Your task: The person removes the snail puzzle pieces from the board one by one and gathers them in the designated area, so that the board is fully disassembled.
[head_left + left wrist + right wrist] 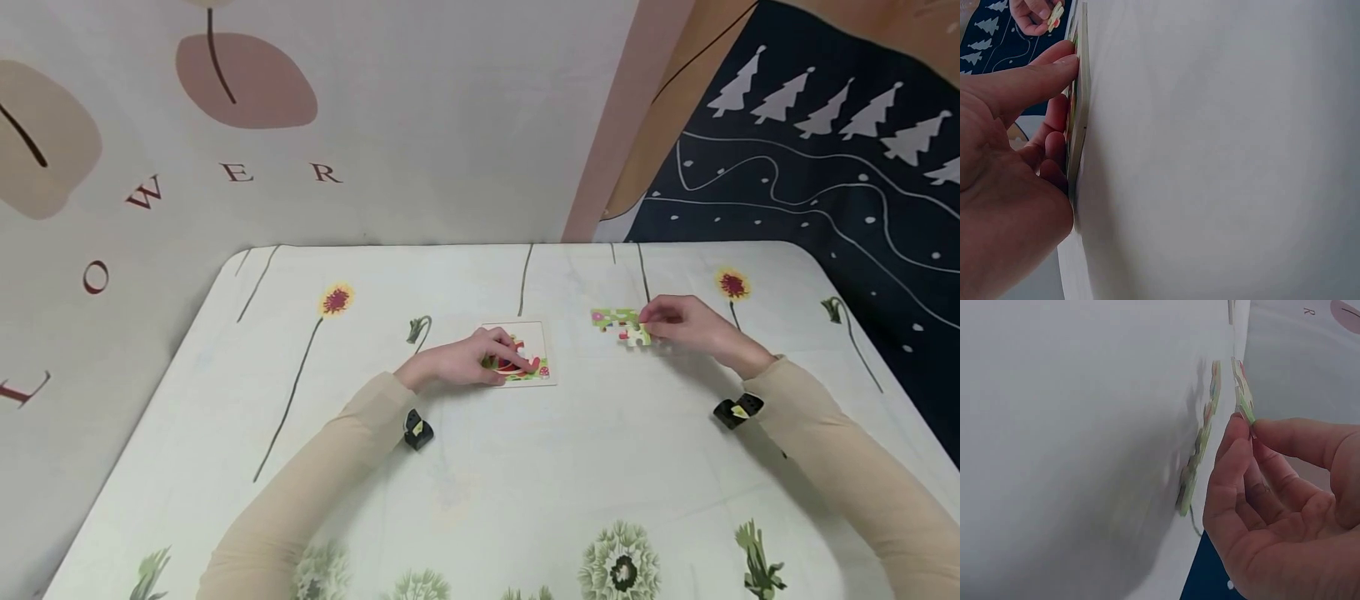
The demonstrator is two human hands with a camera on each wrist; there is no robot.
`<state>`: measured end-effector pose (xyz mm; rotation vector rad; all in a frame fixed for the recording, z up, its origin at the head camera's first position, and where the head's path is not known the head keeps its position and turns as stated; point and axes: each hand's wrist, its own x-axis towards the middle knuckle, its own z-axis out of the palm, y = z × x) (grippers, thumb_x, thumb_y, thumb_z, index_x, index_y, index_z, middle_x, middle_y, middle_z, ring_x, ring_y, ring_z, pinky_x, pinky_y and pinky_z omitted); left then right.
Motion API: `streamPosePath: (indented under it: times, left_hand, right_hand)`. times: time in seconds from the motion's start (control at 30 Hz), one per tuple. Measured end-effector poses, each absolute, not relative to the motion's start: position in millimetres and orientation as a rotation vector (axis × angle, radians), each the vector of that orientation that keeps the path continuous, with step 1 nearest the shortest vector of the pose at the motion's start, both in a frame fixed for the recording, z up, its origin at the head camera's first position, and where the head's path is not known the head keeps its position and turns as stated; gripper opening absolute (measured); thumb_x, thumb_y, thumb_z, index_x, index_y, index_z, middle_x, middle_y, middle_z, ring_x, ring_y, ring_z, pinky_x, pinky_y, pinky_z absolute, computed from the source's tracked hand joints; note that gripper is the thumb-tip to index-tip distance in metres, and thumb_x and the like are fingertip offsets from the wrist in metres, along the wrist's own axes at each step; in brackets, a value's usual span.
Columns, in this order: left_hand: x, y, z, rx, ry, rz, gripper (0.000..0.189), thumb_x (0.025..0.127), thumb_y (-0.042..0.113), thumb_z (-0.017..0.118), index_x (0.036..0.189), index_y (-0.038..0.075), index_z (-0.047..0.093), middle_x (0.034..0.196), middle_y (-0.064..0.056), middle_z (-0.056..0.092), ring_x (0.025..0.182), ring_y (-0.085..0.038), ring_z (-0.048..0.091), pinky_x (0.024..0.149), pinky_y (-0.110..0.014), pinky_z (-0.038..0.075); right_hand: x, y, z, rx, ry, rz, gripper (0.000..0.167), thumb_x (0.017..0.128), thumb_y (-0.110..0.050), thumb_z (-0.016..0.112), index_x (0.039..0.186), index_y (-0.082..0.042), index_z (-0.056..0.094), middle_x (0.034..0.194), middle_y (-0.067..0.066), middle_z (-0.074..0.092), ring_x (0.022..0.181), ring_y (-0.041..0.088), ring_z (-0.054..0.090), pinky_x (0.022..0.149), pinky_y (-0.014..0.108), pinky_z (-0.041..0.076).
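In the head view a square puzzle board (551, 350) with a red and green picture lies flat near the middle of the table. My left hand (480, 358) rests on it from the left, covering part of the picture; the left wrist view shows the thumb and fingertips touching the board's face (1079, 119). To the right, my right hand (690, 329) pinches a jigsaw piece (637, 335) between thumb and fingers. The right wrist view has that green and cream piece (1244, 397) raised off the table. A strip of joined green jigsaw pieces (611, 317) lies just beyond it.
The white tablecloth (480, 483) carries printed flowers and stems. A pale wall covering with letters (450, 125) rises behind the table's far edge. Dark fabric with white trees (787, 167) hangs at the right. Small black devices sit at both wrists.
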<state>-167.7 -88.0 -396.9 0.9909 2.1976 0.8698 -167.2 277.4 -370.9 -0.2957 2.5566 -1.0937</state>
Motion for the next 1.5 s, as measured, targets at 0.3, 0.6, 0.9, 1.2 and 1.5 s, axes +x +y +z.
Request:
streamPosePath:
  times: [0.3,0.6,0.9,1.2,1.5]
  left_hand:
    - [-167,-88,-395,0.994,2.201,0.87,0.036,0.093,0.005,0.064,0.129,0.011,0.068,0.128,-0.012,0.049,0.122,-0.029,0.035,0.106,-0.04,0.033]
    - [-167,-88,-397,0.987,2.198,0.868,0.037,0.094,0.005,0.064,0.129,0.013,0.068,0.128,-0.011,0.049,0.121,-0.028,0.035,0.105,-0.04,0.033]
    - [-168,-88,-398,0.963,2.195,0.868,0.037,0.094,0.005,0.063,0.13,0.014,0.068,0.128,-0.01,0.048,0.121,-0.027,0.035,0.105,-0.039,0.034]
    - [-168,-88,-399,0.974,2.199,0.865,0.036,0.094,0.006,0.063,0.13,0.013,0.067,0.129,-0.012,0.048,0.121,-0.028,0.035,0.105,-0.04,0.033]
    - [-168,-88,-398,0.964,2.196,0.863,0.037,0.094,0.006,0.063,0.13,0.013,0.067,0.131,-0.012,0.047,0.124,-0.029,0.034,0.107,-0.042,0.033]
  right_hand:
    - [-165,290,-372,-0.241,2.6,-1.042,0.022,0.098,-0.008,0.058,0.114,0.005,0.062,0.102,0.017,0.066,0.077,0.01,0.057,0.069,0.024,0.048]
    - [-166,300,-377,-0.183,2.613,-1.001,0.024,0.099,-0.011,0.058,0.117,0.005,0.062,0.104,0.017,0.065,0.078,0.01,0.054,0.068,0.023,0.046]
    - [-165,307,-379,-0.169,2.617,-0.993,0.023,0.099,-0.013,0.058,0.115,0.004,0.062,0.1,0.011,0.064,0.078,0.007,0.052,0.068,0.023,0.046]
    - [-164,308,-379,-0.202,2.614,-0.997,0.023,0.098,-0.012,0.059,0.114,0.005,0.064,0.104,0.015,0.065,0.081,0.003,0.054,0.071,0.021,0.047]
    - [-167,308,-381,-0.219,2.605,-0.976,0.024,0.099,-0.013,0.06,0.115,0.005,0.064,0.107,0.017,0.065,0.081,0.004,0.054,0.071,0.02,0.047]
